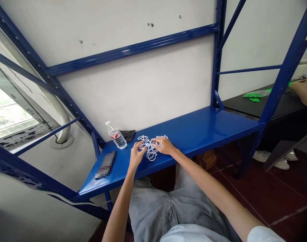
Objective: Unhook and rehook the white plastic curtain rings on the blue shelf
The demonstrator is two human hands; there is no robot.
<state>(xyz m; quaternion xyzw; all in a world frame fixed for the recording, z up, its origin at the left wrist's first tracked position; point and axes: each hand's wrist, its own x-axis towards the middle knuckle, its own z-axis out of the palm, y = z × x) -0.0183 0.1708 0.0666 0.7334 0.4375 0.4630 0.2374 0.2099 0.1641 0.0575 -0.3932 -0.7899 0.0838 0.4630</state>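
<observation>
White plastic loop tangle lies near the front edge of a blue painted-steel shelf, head view. Left hand and right hand sit on it, fingers spread moderately, tips on the loops; can't tell whether either pinches. Risk: shelf is shallow, so a hard tug could flip loops over the edge. Also, a clear plastic water bottle with red label stands just beside the left hand; a wide elbow or snagged loop could topple it. Behind it, a crumpled black cloth; nearer, a dark rectangular object, pixelated. Room: white wall, blue steel rack upright, dark red tile floor. Far right, a co-worker's hand over a black table, near green plastic pieces.
</observation>
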